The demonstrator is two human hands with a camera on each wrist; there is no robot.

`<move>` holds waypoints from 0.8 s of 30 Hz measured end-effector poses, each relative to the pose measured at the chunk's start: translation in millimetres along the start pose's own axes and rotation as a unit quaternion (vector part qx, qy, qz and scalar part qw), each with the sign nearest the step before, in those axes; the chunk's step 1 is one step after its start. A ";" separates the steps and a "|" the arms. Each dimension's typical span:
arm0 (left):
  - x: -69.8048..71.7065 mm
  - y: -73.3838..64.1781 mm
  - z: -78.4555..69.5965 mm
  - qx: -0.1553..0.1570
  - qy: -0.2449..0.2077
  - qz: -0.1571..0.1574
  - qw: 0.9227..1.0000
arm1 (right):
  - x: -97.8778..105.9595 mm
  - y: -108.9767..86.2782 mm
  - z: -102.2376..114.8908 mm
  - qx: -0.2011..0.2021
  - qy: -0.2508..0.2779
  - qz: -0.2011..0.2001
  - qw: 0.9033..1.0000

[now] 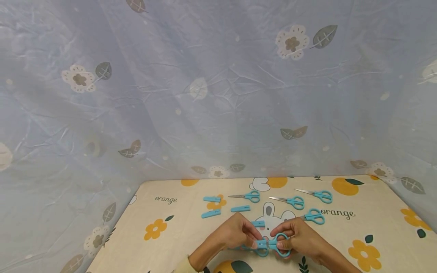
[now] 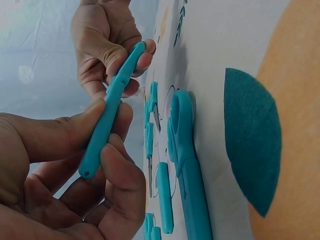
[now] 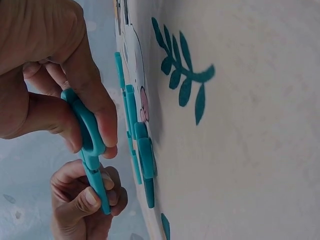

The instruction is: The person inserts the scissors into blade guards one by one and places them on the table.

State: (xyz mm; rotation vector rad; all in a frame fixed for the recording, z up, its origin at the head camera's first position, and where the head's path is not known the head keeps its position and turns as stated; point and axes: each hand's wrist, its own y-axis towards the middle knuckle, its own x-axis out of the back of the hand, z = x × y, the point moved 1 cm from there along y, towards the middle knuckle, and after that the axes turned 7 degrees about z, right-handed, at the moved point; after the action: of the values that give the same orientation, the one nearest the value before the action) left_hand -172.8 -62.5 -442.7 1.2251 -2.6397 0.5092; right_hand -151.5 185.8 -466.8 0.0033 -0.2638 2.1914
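Observation:
My left hand (image 1: pixel 235 233) pinches a light-blue scissors sheath (image 2: pixel 102 130) between thumb and fingers. My right hand (image 1: pixel 300 237) grips the light-blue handles of a pair of scissors (image 3: pixel 90 132), thumb on one side and fingers on the other. The blades are mostly inside the sheath, with a narrow gap between it and the handles in the head view. Just below both hands, a sheathed pair of scissors (image 2: pixel 182 120) lies on the table. A loose sheath (image 1: pixel 258 223) lies just beyond the hands, partly hidden by the left one.
Several bare-bladed scissors lie at the back and right, among them one pair (image 1: pixel 246 196) and another pair (image 1: pixel 308 217) near the right hand. More loose sheaths (image 1: pixel 240 208) lie left of them. The patterned tablecloth (image 1: pixel 184 227) meets a hanging floral sheet (image 1: pixel 218 132) behind.

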 end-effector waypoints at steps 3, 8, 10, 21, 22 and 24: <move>-0.6 0.2 1.2 0.004 0.002 -0.004 1.000 | -1.6 0.1 -0.2 0.006 -0.004 -0.004 1.000; -0.2 1.3 3.4 0.011 0.001 -0.009 1.000 | -5.0 1.6 2.3 0.012 -0.023 -0.024 0.999; -0.3 1.5 3.9 0.012 -0.001 -0.010 1.000 | -5.8 1.7 3.0 0.014 -0.026 -0.028 0.999; -4.0 0.2 0.3 0.004 0.002 -0.008 1.000 | -3.9 0.7 1.2 -0.008 -0.001 -0.010 1.000; -4.3 0.0 0.0 0.003 0.003 -0.010 1.000 | -3.8 0.7 1.5 -0.010 -0.002 -0.010 1.000; -4.9 -0.1 -0.4 0.000 0.006 -0.014 1.000 | -3.3 1.3 1.6 -0.014 -0.003 -0.011 1.000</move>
State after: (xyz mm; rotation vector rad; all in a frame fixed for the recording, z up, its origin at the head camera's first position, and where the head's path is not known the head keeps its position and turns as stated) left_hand -169.6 -59.0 -443.8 1.2537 -2.6076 0.5095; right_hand -150.8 182.1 -465.8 -0.0032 -0.2975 2.1665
